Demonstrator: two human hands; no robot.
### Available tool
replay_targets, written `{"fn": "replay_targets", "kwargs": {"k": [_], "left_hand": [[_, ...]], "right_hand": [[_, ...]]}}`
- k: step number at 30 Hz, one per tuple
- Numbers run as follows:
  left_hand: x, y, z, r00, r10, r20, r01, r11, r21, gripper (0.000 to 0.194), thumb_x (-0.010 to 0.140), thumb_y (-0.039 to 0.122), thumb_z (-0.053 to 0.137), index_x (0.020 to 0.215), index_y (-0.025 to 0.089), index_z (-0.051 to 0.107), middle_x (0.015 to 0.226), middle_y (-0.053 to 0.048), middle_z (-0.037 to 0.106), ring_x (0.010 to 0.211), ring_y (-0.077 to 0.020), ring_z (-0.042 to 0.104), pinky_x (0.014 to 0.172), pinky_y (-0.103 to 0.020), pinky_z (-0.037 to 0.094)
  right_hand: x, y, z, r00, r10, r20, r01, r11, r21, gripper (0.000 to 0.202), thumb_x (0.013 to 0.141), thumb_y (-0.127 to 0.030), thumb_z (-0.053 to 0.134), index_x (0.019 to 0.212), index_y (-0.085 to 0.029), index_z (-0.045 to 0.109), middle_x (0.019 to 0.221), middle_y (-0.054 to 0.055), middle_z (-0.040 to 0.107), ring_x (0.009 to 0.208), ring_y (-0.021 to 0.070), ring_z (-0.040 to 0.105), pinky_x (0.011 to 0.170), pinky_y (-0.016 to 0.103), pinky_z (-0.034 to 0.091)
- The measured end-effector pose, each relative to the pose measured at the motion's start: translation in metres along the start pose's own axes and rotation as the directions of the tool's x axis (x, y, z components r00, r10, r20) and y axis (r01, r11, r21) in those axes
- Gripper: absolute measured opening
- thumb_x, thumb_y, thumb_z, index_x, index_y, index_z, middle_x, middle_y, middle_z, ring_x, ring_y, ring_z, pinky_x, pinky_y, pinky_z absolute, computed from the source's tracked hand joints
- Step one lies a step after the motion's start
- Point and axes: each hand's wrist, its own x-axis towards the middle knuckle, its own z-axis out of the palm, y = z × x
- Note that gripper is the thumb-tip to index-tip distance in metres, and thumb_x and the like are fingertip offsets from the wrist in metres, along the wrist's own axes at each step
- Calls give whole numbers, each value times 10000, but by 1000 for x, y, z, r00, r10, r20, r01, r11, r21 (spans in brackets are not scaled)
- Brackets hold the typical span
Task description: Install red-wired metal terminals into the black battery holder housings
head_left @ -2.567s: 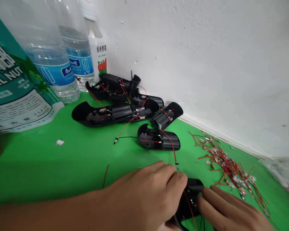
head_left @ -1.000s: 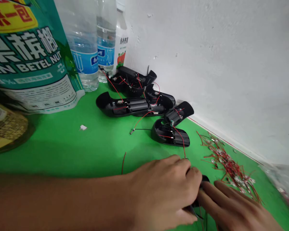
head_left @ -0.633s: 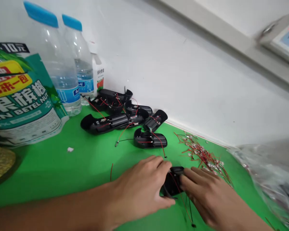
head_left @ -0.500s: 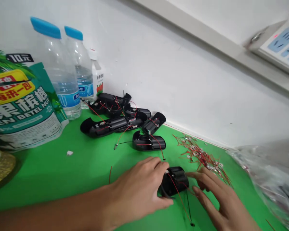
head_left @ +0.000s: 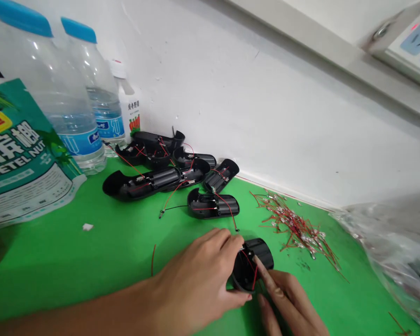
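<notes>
My left hand [head_left: 205, 275] is closed round the left side of a black plastic housing [head_left: 262, 254] that rests low over the green table. Inside the housing show a red wire and a small connector near my fingertips. My right hand [head_left: 287, 298] reaches in from the lower right, its index fingertip touching the inside of the housing beside the red wire [head_left: 255, 278]. The other fingers of that hand are bent below, partly out of sight; whether they pinch the wire is hidden. Just behind lies another black housing [head_left: 213, 205] with red wires.
More wired black housings [head_left: 147, 184] lie by the wall. A pile of red wires [head_left: 297, 228] is at the right, near a clear plastic bag [head_left: 381, 261]. Water bottles [head_left: 107, 112], a white bottle [head_left: 128, 105] and a green pouch [head_left: 28, 158] stand at the left.
My right hand has moved left, from beside the housing to its inside. The dangling wires with the small black end are no longer visible below it. The view has shifted slightly closer.
</notes>
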Motion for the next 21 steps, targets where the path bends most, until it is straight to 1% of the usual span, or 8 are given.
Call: {"fn": "replay_targets", "kwargs": {"k": [2,6,9,11,13,17,20,21], "left_hand": [[-1,1,0,1000,2,-7,-2,1000,-3,574,706,361,969,1148,175,653,1084,-60,691,1025,-309,677,895,-434,580],[-2,0,1,1000,3,-14,-3,1000,-13,548,706,339,968,1125,189,650,1074,-53,686,1027,-310,670,891,-431,577],[-2,-1,0,1000,3,-16,-4,1000,-25,529,713,313,963,1115,200,639,1058,-37,677,1021,-297,666,906,-423,570],[-2,-2,0,1000,2,-19,-3,1000,-21,520,720,290,959,1116,206,633,1063,-32,673,1026,-288,663,920,-420,566],[-2,-2,0,1000,8,-18,-8,1000,0,531,721,248,954,1136,204,626,1069,-32,674,1029,-284,666,919,-420,568],[-1,-1,-3,999,35,-22,-34,998,48,569,703,164,926,1177,215,617,1081,-23,690,1023,-263,691,914,-398,580],[1,-1,-16,982,154,-113,-144,985,92,586,724,178,882,1226,247,588,1107,-15,705,1008,-243,711,886,-345,585],[2,-2,-24,961,220,-167,-199,971,136,583,761,215,859,1263,251,564,1126,-23,705,1015,-245,711,880,-341,586]], "right_hand": [[1,-4,2,995,-58,-84,49,993,-104,603,1058,-124,434,1650,-204,347,1033,111,696,801,219,698,660,277,638],[1,-4,-8,966,-198,164,235,940,-248,723,1009,-64,467,1679,-89,198,1191,159,720,852,264,704,681,325,666],[1,-3,-13,953,-202,225,267,911,-314,600,969,-39,468,1566,-7,426,1208,187,719,879,270,704,668,308,663],[3,-7,-11,957,-195,216,259,910,-325,474,942,-37,451,1389,4,603,1164,194,731,867,267,708,677,306,663],[10,-12,-8,961,-199,191,253,912,-324,419,915,-32,438,1260,-2,674,1109,181,746,835,265,710,680,326,668],[22,-15,-17,980,-165,110,185,961,-205,461,914,-64,454,1330,-62,653,1028,120,743,840,255,719,712,344,671],[3,1,-46,999,37,40,-34,997,-71,570,981,-83,449,1529,-228,515,1126,87,699,943,218,724,763,294,645],[-10,8,-58,986,150,-72,-156,984,-85,557,1014,-118,464,1550,-268,491,1173,90,684,972,229,722,778,309,641]]}}
